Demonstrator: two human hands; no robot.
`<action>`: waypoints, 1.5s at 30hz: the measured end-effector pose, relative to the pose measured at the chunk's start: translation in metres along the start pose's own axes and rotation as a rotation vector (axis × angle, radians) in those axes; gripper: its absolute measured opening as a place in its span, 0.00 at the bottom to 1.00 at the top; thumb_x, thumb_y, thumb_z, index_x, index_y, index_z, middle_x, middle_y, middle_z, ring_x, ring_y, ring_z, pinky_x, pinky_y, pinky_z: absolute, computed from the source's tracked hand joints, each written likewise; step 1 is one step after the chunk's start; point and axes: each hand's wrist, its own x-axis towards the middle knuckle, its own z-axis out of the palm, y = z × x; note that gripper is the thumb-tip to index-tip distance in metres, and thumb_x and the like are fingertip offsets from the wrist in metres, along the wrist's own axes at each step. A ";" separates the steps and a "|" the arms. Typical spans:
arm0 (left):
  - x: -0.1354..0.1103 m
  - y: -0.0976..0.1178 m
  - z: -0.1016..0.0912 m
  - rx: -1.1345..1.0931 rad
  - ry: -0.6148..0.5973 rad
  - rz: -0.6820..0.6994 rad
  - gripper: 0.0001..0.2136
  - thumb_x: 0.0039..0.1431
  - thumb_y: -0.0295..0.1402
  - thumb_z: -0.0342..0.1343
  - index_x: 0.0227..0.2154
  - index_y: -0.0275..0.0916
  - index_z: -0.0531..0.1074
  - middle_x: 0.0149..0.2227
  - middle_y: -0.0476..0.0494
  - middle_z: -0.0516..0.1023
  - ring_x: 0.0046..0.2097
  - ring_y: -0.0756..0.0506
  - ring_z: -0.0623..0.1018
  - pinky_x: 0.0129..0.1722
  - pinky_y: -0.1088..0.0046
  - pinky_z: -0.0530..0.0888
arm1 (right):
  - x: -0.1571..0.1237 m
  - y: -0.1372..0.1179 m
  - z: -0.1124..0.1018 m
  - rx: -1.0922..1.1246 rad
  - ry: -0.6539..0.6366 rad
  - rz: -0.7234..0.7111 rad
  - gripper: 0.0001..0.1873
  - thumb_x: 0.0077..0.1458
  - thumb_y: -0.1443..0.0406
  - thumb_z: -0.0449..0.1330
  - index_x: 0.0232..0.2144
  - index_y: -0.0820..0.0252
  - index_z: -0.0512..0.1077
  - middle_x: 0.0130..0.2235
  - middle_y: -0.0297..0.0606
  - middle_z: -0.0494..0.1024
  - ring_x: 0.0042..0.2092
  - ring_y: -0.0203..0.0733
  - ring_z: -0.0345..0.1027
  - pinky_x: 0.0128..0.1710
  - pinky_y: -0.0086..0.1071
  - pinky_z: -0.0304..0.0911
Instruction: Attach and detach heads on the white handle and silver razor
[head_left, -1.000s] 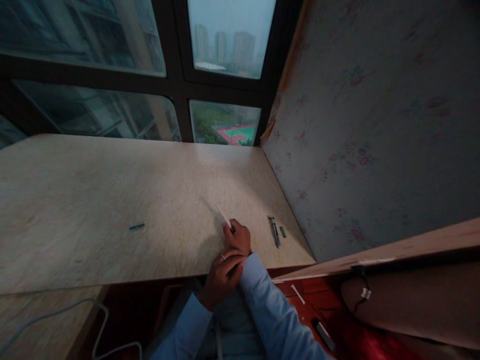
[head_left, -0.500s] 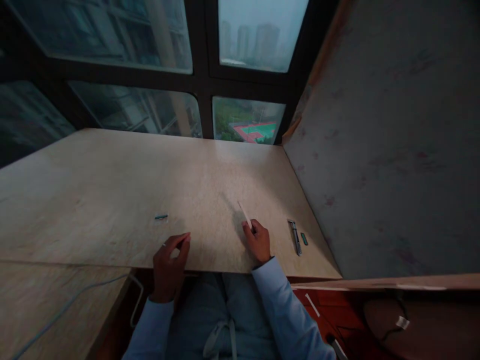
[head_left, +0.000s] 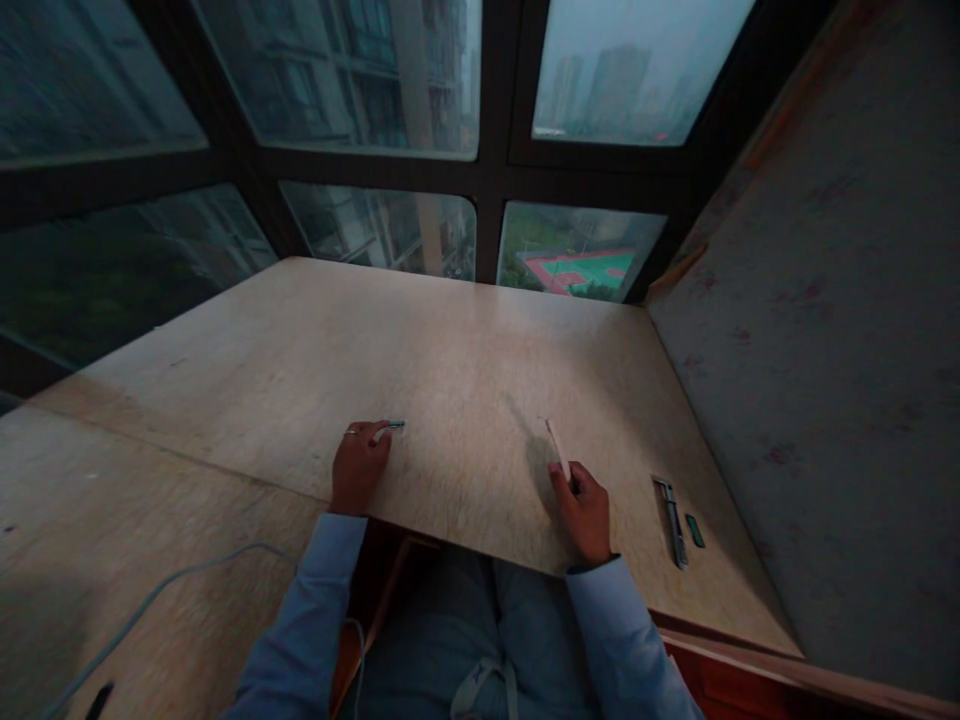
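My right hand [head_left: 582,512] rests on the pale wooden desk [head_left: 465,360], closed around a thin white stick-like object [head_left: 557,446] that points up and away from me. My left hand [head_left: 358,465] lies further left on the desk. Its fingertips touch a small blue-green piece [head_left: 395,424], with the fingers curled toward it. A ring shows on one finger of that hand. Both sleeves are light blue.
A narrow metal tool [head_left: 670,520] and a small green piece [head_left: 694,530] lie at the desk's right end, near the patterned wall panel [head_left: 825,380]. Dark-framed windows [head_left: 487,190] stand behind the desk. A grey cable [head_left: 150,600] trails over the lower surface at left.
My left hand left the right wrist, swung out to the left and reached the small blue-green piece. The right hand kept its hold on the white stick. My head turned left.
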 end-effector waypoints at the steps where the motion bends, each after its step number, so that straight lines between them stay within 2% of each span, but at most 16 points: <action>1: 0.004 -0.001 0.000 0.017 -0.015 0.011 0.16 0.59 0.38 0.50 0.41 0.35 0.78 0.41 0.38 0.76 0.32 0.46 0.75 0.39 0.66 0.74 | 0.000 0.000 0.000 0.000 -0.003 0.000 0.24 0.58 0.47 0.52 0.25 0.60 0.69 0.18 0.26 0.57 0.22 0.34 0.54 0.24 0.28 0.48; 6: 0.018 0.003 0.001 0.123 -0.103 0.028 0.14 0.61 0.36 0.51 0.41 0.37 0.79 0.42 0.39 0.77 0.34 0.46 0.76 0.39 0.68 0.74 | 0.001 0.001 0.000 -0.009 0.005 -0.016 0.23 0.58 0.48 0.52 0.24 0.60 0.68 0.18 0.26 0.57 0.22 0.34 0.54 0.24 0.28 0.48; 11: 0.018 0.010 0.005 0.179 -0.173 0.035 0.14 0.60 0.36 0.53 0.44 0.38 0.78 0.44 0.38 0.76 0.41 0.43 0.78 0.42 0.67 0.74 | 0.001 0.003 0.001 0.002 0.015 -0.018 0.23 0.58 0.48 0.53 0.23 0.59 0.67 0.18 0.25 0.56 0.22 0.35 0.54 0.24 0.28 0.48; 17: 0.015 0.007 0.007 0.202 -0.110 0.037 0.15 0.61 0.37 0.51 0.43 0.38 0.78 0.44 0.37 0.77 0.41 0.42 0.77 0.43 0.66 0.74 | 0.001 0.002 0.001 -0.005 0.021 -0.021 0.23 0.58 0.48 0.53 0.22 0.59 0.66 0.18 0.26 0.57 0.22 0.34 0.53 0.24 0.28 0.48; 22: 0.018 0.002 0.006 0.182 -0.068 0.069 0.14 0.59 0.37 0.51 0.41 0.37 0.78 0.42 0.37 0.77 0.35 0.44 0.77 0.40 0.66 0.74 | 0.000 0.001 0.000 0.007 0.017 -0.016 0.23 0.58 0.48 0.53 0.23 0.59 0.67 0.18 0.26 0.57 0.22 0.35 0.53 0.24 0.29 0.48; 27: 0.017 0.010 0.002 0.137 -0.056 0.118 0.14 0.60 0.38 0.50 0.40 0.38 0.78 0.39 0.39 0.78 0.31 0.46 0.75 0.37 0.68 0.73 | 0.000 0.002 0.000 0.023 0.010 -0.015 0.23 0.59 0.48 0.53 0.24 0.59 0.68 0.17 0.26 0.58 0.22 0.35 0.53 0.24 0.29 0.49; 31: 0.000 0.021 0.005 0.098 -0.057 0.141 0.14 0.60 0.36 0.50 0.40 0.36 0.78 0.36 0.40 0.79 0.35 0.44 0.77 0.40 0.68 0.72 | -0.001 0.001 -0.001 0.030 0.005 -0.024 0.23 0.59 0.48 0.53 0.24 0.60 0.68 0.18 0.26 0.59 0.23 0.35 0.54 0.25 0.29 0.49; 35: -0.036 0.038 0.021 0.045 -0.169 0.201 0.12 0.61 0.34 0.50 0.39 0.37 0.78 0.35 0.41 0.81 0.36 0.44 0.79 0.39 0.69 0.72 | -0.003 -0.001 -0.003 0.055 0.001 -0.027 0.23 0.59 0.49 0.53 0.25 0.61 0.69 0.19 0.26 0.59 0.23 0.35 0.54 0.25 0.29 0.49; 38: -0.058 0.050 0.032 0.103 -0.188 0.271 0.12 0.62 0.34 0.50 0.38 0.40 0.78 0.37 0.42 0.82 0.37 0.43 0.79 0.38 0.68 0.71 | -0.006 0.000 -0.004 0.087 0.006 -0.019 0.23 0.58 0.48 0.53 0.26 0.61 0.71 0.19 0.27 0.60 0.23 0.35 0.54 0.25 0.29 0.49; 42: -0.065 0.055 0.036 0.136 -0.129 0.255 0.11 0.62 0.33 0.50 0.38 0.41 0.79 0.36 0.42 0.82 0.36 0.43 0.79 0.37 0.68 0.71 | -0.012 0.004 -0.008 0.139 0.001 0.009 0.24 0.58 0.48 0.54 0.35 0.64 0.75 0.21 0.29 0.65 0.24 0.36 0.56 0.25 0.29 0.53; 45: -0.063 0.055 0.035 0.095 -0.126 0.241 0.11 0.62 0.33 0.50 0.39 0.40 0.78 0.37 0.43 0.82 0.37 0.43 0.79 0.38 0.69 0.71 | -0.019 0.006 -0.012 0.197 0.008 0.014 0.26 0.57 0.49 0.55 0.44 0.65 0.75 0.30 0.37 0.76 0.30 0.41 0.65 0.31 0.31 0.61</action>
